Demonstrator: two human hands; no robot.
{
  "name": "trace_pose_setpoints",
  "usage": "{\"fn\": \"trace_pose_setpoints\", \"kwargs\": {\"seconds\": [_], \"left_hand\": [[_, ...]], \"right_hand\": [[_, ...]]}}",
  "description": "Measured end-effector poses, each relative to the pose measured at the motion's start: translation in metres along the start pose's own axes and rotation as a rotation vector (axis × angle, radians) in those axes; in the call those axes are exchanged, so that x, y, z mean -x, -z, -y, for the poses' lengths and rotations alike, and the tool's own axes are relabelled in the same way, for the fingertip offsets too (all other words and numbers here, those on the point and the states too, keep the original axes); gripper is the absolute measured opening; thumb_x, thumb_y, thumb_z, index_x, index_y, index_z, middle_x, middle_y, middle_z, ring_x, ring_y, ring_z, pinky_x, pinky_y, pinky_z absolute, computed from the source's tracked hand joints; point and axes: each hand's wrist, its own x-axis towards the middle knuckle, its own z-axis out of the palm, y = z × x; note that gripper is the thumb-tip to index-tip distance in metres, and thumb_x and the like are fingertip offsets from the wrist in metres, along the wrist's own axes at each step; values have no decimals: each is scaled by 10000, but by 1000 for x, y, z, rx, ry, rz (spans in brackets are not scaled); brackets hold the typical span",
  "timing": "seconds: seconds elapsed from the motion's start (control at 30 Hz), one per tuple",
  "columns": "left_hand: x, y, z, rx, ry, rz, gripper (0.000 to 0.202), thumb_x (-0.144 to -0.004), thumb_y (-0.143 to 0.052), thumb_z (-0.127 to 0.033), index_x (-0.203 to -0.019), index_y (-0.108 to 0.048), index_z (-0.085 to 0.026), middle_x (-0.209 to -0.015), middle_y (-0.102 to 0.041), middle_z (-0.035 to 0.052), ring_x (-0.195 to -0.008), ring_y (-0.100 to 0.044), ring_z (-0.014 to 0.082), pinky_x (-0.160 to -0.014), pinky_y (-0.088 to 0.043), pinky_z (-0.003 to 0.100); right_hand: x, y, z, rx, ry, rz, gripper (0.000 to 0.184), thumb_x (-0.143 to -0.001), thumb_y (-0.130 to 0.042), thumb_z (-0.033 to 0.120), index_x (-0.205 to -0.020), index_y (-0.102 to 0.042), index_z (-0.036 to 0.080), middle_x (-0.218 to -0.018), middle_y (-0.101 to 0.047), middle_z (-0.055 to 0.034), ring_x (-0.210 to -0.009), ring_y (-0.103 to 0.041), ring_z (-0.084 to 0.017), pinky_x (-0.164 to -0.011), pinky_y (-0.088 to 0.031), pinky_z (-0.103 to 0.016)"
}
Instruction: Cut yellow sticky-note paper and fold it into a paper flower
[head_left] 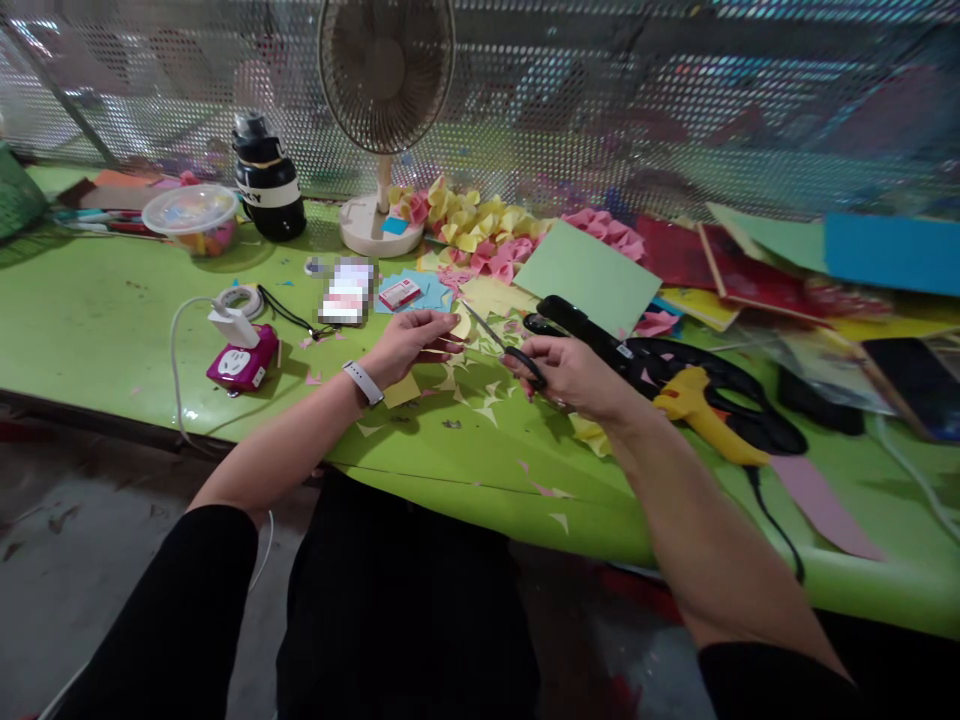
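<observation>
My right hand [559,370] is wrapped round the black handles of a pair of scissors [486,328], whose blades point up and left. Close to the blade tips is my left hand [416,345], thumb and fingers drawn together in a pinch; what lies between them is too small to make out. A pale wristband circles my left wrist. Beneath both hands, small cut paper scraps [487,412] are scattered over the green table [450,465]. A yellow paper square [403,391] rests below my left hand.
Behind stand a fan [382,225], a black bottle [270,190] and yellow and pink paper flowers [472,225]. A magenta power adapter [244,362] with a white cable sits left. To the right are a black stapler [581,325], a yellow glue gun [705,415] and coloured paper sheets [885,255].
</observation>
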Motion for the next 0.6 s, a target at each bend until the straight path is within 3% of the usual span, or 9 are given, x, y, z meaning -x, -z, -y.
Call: {"fn": "trace_pose_setpoints", "kwargs": {"seconds": [0.17, 0.33, 0.6], "left_hand": [[-2, 0, 1, 87, -48, -27, 77, -894, -696, -177, -911, -622, -161, -831, -712, 5, -765, -735, 109, -685, -544, 217], [-3, 1, 5, 166, -109, -11, 225, -805, -762, -110, -972, -626, -175, -929, -747, 10, -938, -730, 127, -873, -560, 268], [-11, 6, 11, 118, -158, -92, 266, -714, -843, -160, -902, -654, -169, -853, -738, -28, -738, -664, 37, -641, -446, 143]], "right_hand": [[-1, -1, 5, -33, 54, -99, 547, -599, -857, 663, -672, -554, 214, -523, -619, 2, -333, -336, -54, -326, -221, -245], [-2, -2, 5, -18, 48, -96, 551, -605, -852, 671, -679, -546, 218, -552, -634, -4, -344, -384, -67, -333, -265, -253], [-3, -1, -3, 14, 33, -8, 510, -648, -847, 635, -731, -580, 207, -593, -660, -13, -421, -471, -89, -396, -367, -243]]}}
